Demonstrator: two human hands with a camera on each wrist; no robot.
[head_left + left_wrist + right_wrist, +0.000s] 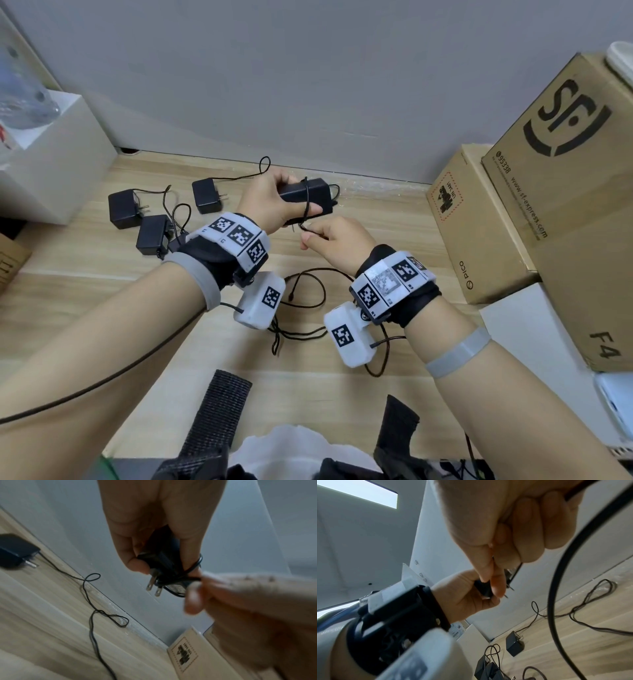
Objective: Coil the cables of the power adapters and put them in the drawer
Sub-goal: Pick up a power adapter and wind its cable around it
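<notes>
My left hand (274, 202) grips a black power adapter (305, 197) above the wooden table (102, 260), prongs pointing out (152, 584). Its thin black cable (307, 202) is looped around the adapter body and my fingers. Just below it, my right hand (329, 240) pinches that cable between thumb and forefinger (489, 574). The rest of the cable (308, 291) trails in loose loops on the table between my wrists. Three more black adapters (125, 209) (152, 234) (206, 196) lie at the left with tangled cables. No drawer is in view.
Cardboard boxes (476, 226) (565, 164) are stacked at the right edge of the table. A white box (58, 161) stands at the back left. A grey wall (308, 85) closes the far side. Black straps (219, 411) lie at the near edge.
</notes>
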